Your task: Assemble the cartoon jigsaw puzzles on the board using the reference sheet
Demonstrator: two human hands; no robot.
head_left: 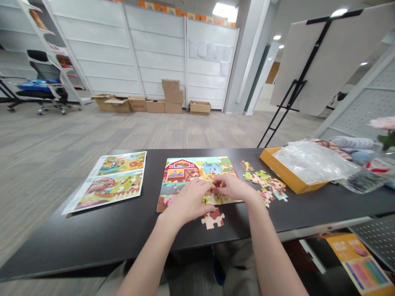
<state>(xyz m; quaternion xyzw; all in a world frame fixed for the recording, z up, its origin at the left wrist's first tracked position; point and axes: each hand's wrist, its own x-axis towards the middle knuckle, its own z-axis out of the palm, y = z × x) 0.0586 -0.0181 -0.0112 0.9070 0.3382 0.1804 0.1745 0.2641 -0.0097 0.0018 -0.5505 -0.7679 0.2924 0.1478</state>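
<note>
Centre of frame: flat, thin puzzle (182, 174), rectangular, printed with a red barn, on smooth black tabletop (132, 234). Left hand (191, 198) over its lower middle, thumb apart from bent fingers; right hand (233, 188) beside it, fingers curled inward. Cannot tell whether either pinches anything. Knobbed brown-and-cream piece (212, 220) just below left thumb; loose pieces (273, 187) heaped right of right hand.

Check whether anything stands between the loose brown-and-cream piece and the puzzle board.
Partly: the thumb of the left hand crosses the view at the upper left of the brown-and-cream piece, towards the puzzle board. Right of the thumb, nothing visible blocks the way. Whether thumb and piece touch is unclear.
</note>
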